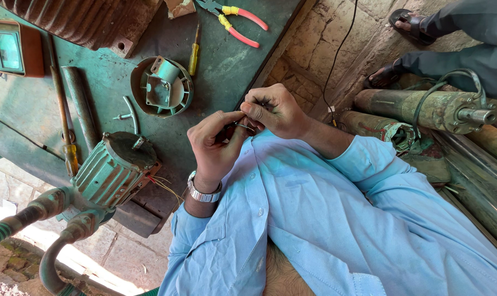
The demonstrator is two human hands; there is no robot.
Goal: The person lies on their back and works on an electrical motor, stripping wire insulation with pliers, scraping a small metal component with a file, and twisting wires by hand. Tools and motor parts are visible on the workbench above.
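Note:
My left hand (214,143) and my right hand (275,111) meet close to my chest, over the edge of a green workbench (226,66). Both pinch a small dark part with a thin metal ring or wire (243,126) between the fingertips; its exact kind is too small to tell. A metal watch sits on my left wrist. I wear a light blue shirt with the sleeves rolled.
On the bench lie a green finned pump motor (112,171) with hoses, a round green end cover (162,86), red-and-yellow pliers (236,21), a yellow screwdriver (193,52), a meter (7,49). Rusty cylinders (435,109) lie right; another person's sandalled feet (407,24) stand beyond.

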